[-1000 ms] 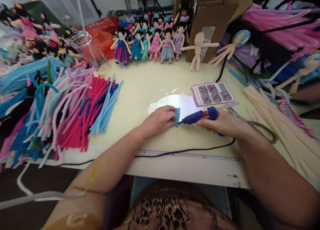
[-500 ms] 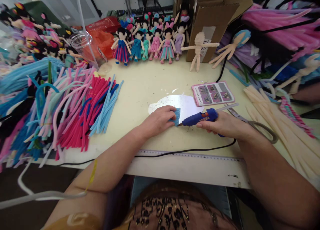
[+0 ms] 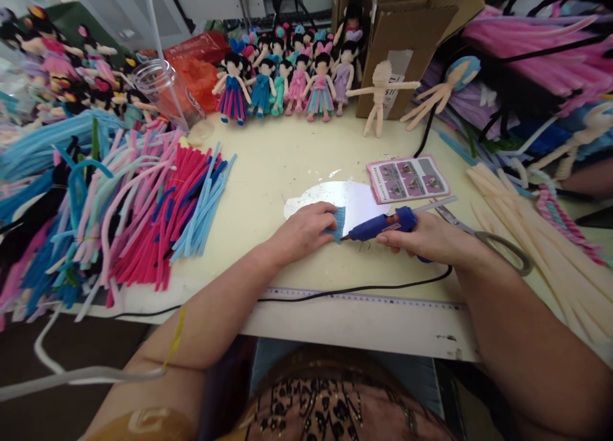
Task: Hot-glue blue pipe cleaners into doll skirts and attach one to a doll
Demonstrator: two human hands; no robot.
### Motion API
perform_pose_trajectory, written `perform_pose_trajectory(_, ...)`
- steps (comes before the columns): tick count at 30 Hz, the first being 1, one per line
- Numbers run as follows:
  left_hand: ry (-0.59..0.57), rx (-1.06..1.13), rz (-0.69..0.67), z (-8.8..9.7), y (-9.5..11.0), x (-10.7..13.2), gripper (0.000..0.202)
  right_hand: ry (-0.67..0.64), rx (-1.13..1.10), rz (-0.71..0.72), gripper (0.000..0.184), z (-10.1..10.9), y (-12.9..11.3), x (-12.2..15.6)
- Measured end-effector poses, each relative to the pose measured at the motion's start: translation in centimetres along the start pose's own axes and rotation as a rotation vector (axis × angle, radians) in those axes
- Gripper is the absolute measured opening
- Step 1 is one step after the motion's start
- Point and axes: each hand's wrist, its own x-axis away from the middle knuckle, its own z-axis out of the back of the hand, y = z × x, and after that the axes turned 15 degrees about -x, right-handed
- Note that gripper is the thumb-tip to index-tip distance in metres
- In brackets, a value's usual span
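My left hand is closed on a small ribbed blue piece, apparently pipe cleaners side by side, and partly covers it. The piece lies at the near edge of a shiny white oval sheet on the table. In my right hand is a blue hot glue gun, with a pale glue stick poking out of its back. The nozzle points left and is at the right lower edge of the blue piece; whether it touches cannot be made out.
Scissors lie just right of my right hand. Behind it is a pink-edged printed card. A black cord runs along a ruler. Pipe cleaner bundles fill the left; finished dolls and a cardboard box stand behind.
The glue gun's tip has shifted very slightly at the blue piece's edge. My left hand stays in place.
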Motion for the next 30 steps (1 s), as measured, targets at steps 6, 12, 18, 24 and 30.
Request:
perform_pose_trajectory(6,0.026,-0.008,-0.024,-0.2,-0.1,-0.1,0.005,0.023,0.008,0.034,0.029,0.2,-0.4,0.2)
perform_pose_trajectory(12,0.032,-0.013,-0.028,-0.2,-0.2,-0.1,0.004,0.043,0.008,0.023,0.032,0.1,-0.2,0.0)
perform_pose_trajectory(18,0.038,-0.011,-0.027,-0.2,-0.1,-0.1,0.005,0.148,-0.062,0.056,0.031,0.8,0.5,-0.4)
perform_pose_trajectory(24,0.019,-0.006,-0.054,0.2,-0.2,0.0,0.004,0.339,-0.24,0.185,0.037,1.5,1.6,-1.6)
perform_pose_trajectory(30,0.003,0.006,-0.041,0.8,-0.2,0.1,0.023,0.592,-0.192,0.145,0.035,2.1,2.5,-2.5)
